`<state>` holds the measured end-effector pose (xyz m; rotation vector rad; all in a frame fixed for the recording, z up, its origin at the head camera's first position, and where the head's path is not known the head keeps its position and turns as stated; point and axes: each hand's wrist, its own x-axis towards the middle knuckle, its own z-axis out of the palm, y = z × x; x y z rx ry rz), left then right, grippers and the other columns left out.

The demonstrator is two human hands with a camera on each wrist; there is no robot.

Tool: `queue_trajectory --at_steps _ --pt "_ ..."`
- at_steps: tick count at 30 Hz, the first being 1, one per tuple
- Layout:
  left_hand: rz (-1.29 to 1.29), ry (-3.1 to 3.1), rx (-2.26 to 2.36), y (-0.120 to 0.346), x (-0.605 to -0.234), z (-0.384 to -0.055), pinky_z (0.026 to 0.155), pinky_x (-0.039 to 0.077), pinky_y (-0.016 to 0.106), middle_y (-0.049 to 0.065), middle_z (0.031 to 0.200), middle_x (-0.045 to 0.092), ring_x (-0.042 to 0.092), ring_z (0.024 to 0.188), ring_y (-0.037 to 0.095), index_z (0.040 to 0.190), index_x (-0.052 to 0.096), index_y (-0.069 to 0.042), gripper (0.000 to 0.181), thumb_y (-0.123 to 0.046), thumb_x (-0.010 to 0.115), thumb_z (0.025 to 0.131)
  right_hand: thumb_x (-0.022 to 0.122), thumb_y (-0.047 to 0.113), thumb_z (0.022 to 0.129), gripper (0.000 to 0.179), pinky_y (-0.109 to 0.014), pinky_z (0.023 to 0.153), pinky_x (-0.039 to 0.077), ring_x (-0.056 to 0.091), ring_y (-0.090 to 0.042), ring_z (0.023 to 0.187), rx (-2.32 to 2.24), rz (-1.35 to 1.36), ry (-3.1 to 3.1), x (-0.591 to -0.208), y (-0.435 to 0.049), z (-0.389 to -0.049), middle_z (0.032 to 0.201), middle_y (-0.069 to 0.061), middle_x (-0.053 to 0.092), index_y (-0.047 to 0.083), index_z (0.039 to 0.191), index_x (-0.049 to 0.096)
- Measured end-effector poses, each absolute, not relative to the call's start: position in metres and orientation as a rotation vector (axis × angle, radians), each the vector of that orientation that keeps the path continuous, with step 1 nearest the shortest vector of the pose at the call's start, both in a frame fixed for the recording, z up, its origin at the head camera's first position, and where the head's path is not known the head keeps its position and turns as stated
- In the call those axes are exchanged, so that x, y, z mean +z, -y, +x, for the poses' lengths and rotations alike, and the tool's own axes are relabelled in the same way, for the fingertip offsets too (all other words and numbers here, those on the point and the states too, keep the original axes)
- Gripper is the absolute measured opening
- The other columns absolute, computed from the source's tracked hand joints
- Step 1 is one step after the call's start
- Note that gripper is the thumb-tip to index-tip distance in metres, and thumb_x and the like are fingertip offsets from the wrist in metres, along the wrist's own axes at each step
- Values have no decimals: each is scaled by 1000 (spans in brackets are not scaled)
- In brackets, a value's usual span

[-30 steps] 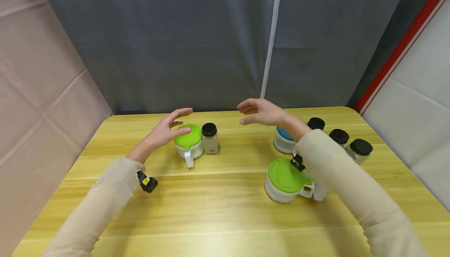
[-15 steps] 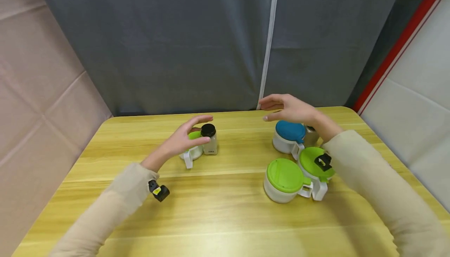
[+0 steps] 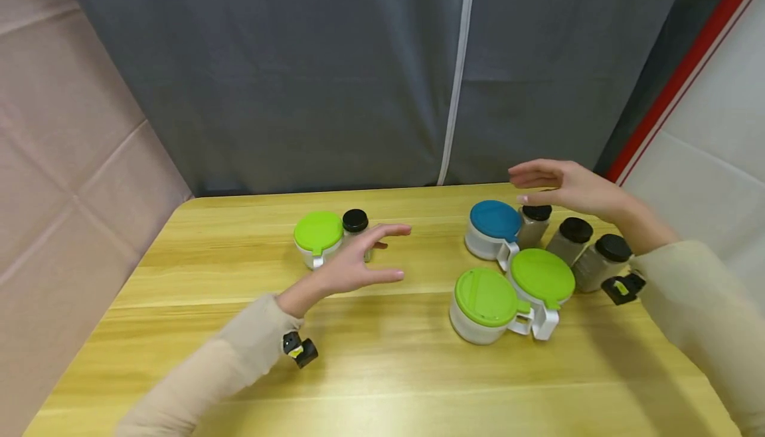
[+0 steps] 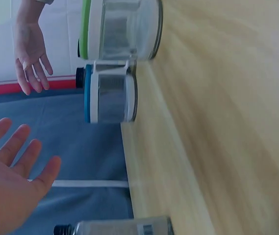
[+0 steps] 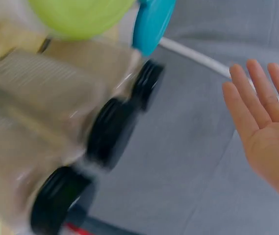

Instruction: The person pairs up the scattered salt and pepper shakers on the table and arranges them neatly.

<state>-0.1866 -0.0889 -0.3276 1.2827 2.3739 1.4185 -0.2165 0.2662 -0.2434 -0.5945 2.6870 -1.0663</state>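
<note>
My left hand (image 3: 352, 265) hovers over the middle left of the table, fingers and thumb spread and holding nothing. Partly behind it stands a black-capped shaker jar (image 3: 355, 220), beside a green-lidded seasoning pot (image 3: 318, 231) with a white handle. At the right my right hand (image 3: 568, 188) hangs in the air, fingers extended, just above the nearest black-capped jar (image 3: 534, 226). Its palm shows bare in the right wrist view. Left of that jar is a blue-lidded pot (image 3: 495, 221). Two green-lidded pots, a front one (image 3: 485, 297) and a rear one (image 3: 542, 275), stand nearer me.
Two more black-capped jars, one in the middle (image 3: 569, 240) and one at the right (image 3: 602, 261), line up along the right side. A grey curtain (image 3: 299, 78) hangs behind the wooden table (image 3: 382, 370), with pale cloth walls on both sides.
My left hand has moved right and nearer, from over the left pot past the shaker jar. My right hand has swung right, from mid-table to above the right-hand jars. The containers stay in place.
</note>
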Motion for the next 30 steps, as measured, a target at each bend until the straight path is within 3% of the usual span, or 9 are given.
queue_trajectory --at_steps 7,16,24,30 --pt "1283 -2380 1362 69 -343 -171 92 34 33 -4 130 40 35 118 10 132 38 -14 61 -24 67 79 54 24 89 44 -16 76 41 48 -1 102 -1132 -481 -2746 -258 -314 -200 121 1 49 16 130 41" --pt "1168 -2428 1312 37 -362 -149 91 36 29 2 132 38 35 116 12 136 30 -13 76 -35 69 75 46 18 93 47 -7 73 35 43 10 101 -1223 -383 -2779 -297 -377 -180 120 19 44 13 136 30" --pt "938 -2461 1416 11 -376 -130 95 32 31 4 132 35 35 118 16 138 25 -13 86 -39 72 71 38 4 95 50 -10 78 31 36 10 109 -1463 -427 -2634 -335 -411 -168 123 19 41 15 140 20" --pt "732 -2509 1526 -8 -384 -116 96 30 38 2 136 28 31 122 18 140 18 -16 96 -46 73 66 28 -8 93 51 -9 80 34 34 5 114 -1737 -604 -2342 -353 -423 -164 130 8 38 8 140 17"
